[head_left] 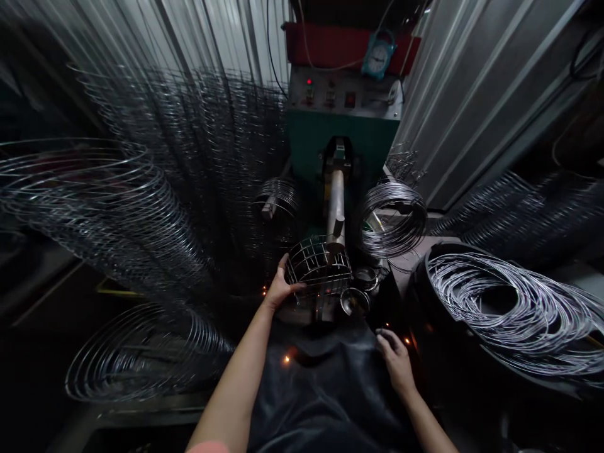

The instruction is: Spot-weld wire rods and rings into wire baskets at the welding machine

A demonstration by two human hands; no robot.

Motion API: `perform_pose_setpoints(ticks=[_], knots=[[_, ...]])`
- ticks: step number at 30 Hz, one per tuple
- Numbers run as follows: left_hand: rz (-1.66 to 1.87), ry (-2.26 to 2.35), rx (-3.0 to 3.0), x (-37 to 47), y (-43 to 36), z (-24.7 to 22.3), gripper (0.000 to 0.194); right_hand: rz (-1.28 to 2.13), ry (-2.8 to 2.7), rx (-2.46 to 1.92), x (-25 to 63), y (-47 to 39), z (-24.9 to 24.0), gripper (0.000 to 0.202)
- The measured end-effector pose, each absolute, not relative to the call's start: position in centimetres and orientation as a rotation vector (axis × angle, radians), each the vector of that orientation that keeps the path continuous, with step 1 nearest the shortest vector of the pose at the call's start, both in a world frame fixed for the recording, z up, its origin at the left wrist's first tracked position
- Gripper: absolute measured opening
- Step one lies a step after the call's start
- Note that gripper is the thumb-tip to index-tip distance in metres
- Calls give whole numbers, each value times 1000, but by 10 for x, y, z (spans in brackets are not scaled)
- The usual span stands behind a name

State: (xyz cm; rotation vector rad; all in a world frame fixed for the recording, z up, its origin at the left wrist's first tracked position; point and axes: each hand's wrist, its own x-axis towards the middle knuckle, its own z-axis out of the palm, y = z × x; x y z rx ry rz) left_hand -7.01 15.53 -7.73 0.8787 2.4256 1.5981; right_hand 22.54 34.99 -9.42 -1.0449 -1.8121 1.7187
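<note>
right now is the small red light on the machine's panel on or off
On: the red light glows brightly on the control panel, near its left end.

Left fingers [282,262] hold wire basket [315,272]; sparks [406,340] near right fingers [385,343].

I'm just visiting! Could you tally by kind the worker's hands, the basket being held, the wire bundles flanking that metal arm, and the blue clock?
Hands: 2, left hand and right hand
Wire basket: 1
Wire bundles flanking the metal arm: 2, left bundle and right bundle
Blue clock: 1
Total: 6
</note>
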Motion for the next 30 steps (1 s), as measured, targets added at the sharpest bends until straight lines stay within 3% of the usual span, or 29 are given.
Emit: perform_pose_setpoints(ticks=[4,7,11,14,17,21,30], knots=[[1758,2318,740,-67,153,-77,101,1484,-2205,-881,241,343,-105,21],[1795,2311,713,-57,140,-69,96,1486,-2367,-738,232,340,-69,28],[1543,2456,1017,-30,122,-48,97,1738,-2588,-349,199,326,8,22],[1228,2557,1313,-6,122,-28,93,1837,-2665,-145,167,312,39,21],[976,2635,1437,10,133,-10,89,1509,-2826,-145,139,303,35,18],[906,2677,1466,12,144,4,88,884,-2852,-191,120,301,16,15],[962,2634,1400,1,154,2,86,778,-2929,142,129,317,12,35]])
